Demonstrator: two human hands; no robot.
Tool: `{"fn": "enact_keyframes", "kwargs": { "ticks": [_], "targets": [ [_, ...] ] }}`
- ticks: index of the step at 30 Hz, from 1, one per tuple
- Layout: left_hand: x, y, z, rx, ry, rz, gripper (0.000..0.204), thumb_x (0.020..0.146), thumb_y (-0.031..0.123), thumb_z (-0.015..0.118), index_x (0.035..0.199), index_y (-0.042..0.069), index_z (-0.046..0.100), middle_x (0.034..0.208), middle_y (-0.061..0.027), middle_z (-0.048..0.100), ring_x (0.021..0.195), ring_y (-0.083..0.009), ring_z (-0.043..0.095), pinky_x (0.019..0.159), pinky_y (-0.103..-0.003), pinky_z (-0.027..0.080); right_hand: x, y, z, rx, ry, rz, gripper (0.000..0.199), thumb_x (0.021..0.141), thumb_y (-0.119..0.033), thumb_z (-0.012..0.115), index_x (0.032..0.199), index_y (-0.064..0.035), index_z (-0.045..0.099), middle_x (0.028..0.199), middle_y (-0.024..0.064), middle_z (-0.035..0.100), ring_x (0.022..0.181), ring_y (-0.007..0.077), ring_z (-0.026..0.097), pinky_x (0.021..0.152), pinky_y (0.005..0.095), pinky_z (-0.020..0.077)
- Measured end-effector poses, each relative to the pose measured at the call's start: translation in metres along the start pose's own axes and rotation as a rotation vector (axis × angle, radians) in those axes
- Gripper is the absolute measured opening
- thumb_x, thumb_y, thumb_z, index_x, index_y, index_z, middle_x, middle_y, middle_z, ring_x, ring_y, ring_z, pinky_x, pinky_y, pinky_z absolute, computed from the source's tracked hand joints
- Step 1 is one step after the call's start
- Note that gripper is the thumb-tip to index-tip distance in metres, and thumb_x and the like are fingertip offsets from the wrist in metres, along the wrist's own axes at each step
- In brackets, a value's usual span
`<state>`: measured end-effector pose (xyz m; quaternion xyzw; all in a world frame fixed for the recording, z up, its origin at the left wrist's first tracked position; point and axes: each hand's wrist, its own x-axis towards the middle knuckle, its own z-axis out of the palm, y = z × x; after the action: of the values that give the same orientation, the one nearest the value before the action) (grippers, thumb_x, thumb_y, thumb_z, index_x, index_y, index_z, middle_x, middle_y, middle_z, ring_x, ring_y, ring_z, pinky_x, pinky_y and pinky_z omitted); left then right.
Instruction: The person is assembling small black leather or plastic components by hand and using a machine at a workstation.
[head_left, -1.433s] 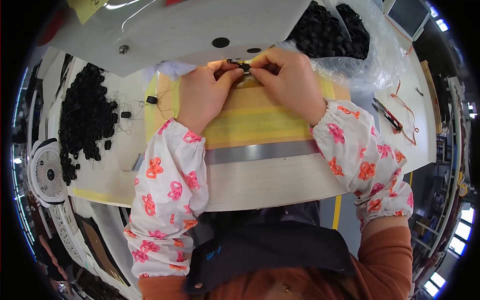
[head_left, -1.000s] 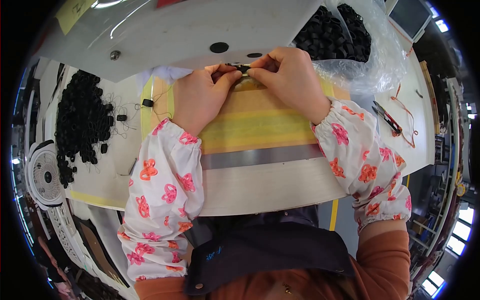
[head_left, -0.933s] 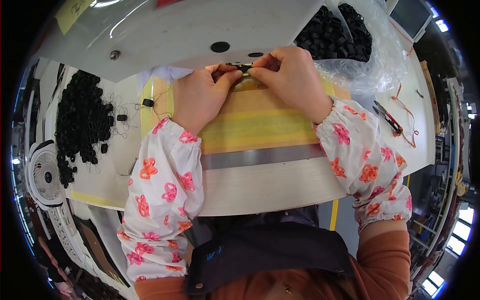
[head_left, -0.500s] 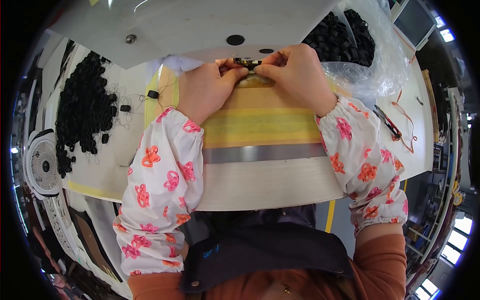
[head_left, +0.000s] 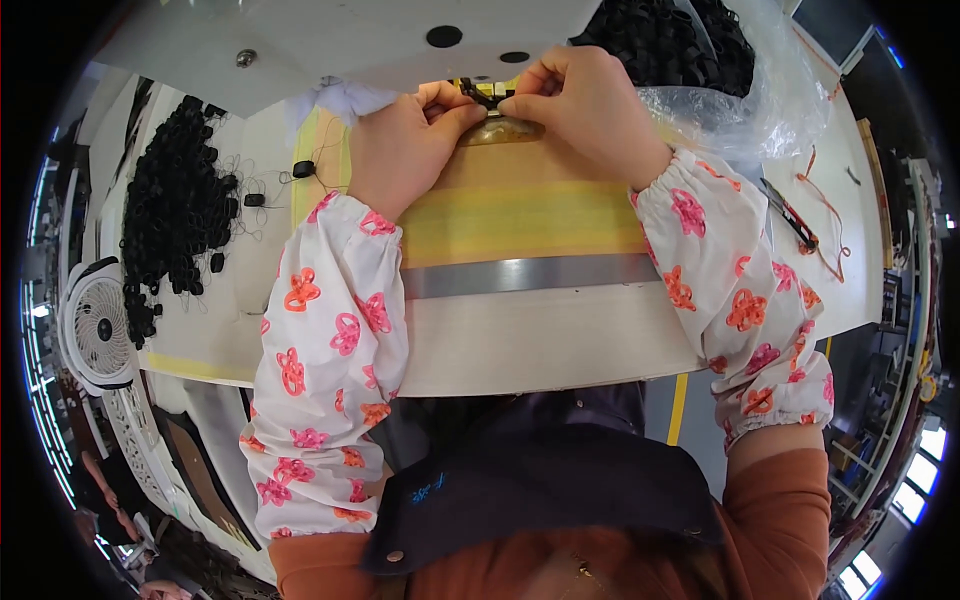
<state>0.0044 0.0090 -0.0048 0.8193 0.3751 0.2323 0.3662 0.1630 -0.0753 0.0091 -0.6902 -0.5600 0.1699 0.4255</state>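
My left hand (head_left: 405,148) and my right hand (head_left: 595,118) meet under the head of a white sewing machine (head_left: 340,45). Thumb and fingers of each are pinched together on a small black strap piece (head_left: 490,98), one hand at either side of it. It sits just above a worn, shiny metal plate (head_left: 500,131) beneath the machine's foot. My fingers and the machine head hide most of the piece. Both forearms wear white sleeves with pink and orange flowers. Yellow tape (head_left: 530,215) covers the work surface below my hands.
At left lies a heap of small black loops (head_left: 175,205) trailing threads, with a loose loop (head_left: 303,169) nearby. A clear plastic bag (head_left: 740,125) at right holds more black loops (head_left: 670,45). A cutter (head_left: 790,215) and an orange cord (head_left: 838,235) lie at right. A white fan (head_left: 100,325) stands left.
The whole view has shifted, so the machine, table and hands sit higher in the picture. Both hands keep their pinch beside the metal plate, and more of the black piece shows between them.
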Motion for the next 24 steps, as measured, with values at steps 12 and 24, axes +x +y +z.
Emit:
{"fn": "enact_keyframes", "kwargs": {
  "ticks": [12, 24],
  "targets": [
    [-0.018, -0.010, 0.001, 0.088, 0.195, 0.202, 0.024, 0.067, 0.032, 0.054, 0.074, 0.010, 0.061, 0.065, -0.0118, 0.059, 0.061, -0.0293, 0.057, 0.057, -0.038, 0.045, -0.008, 0.008, 0.006, -0.077, -0.089, -0.014, 0.020, 0.070, -0.014, 0.065, 0.066, 0.0042, 0.058, 0.057, 0.0066, 0.056, 0.051, 0.0115, 0.050, 0.050, 0.0250, 0.0406],
    [-0.052, 0.005, 0.005, 0.216, 0.038, 0.547, 0.008, 0.067, 0.018, 0.053, 0.066, 0.012, 0.059, 0.060, -0.0079, 0.057, 0.060, -0.0282, 0.057, 0.053, -0.040, 0.043, -0.015, -0.004, 0.000, 0.345, -0.423, 0.223, 0.006, 0.084, -0.008, 0.051, 0.084, -0.0019, 0.050, 0.065, -0.0002, 0.051, 0.046, 0.0023, 0.043, 0.040, 0.0142, 0.0309]
  ]
}}
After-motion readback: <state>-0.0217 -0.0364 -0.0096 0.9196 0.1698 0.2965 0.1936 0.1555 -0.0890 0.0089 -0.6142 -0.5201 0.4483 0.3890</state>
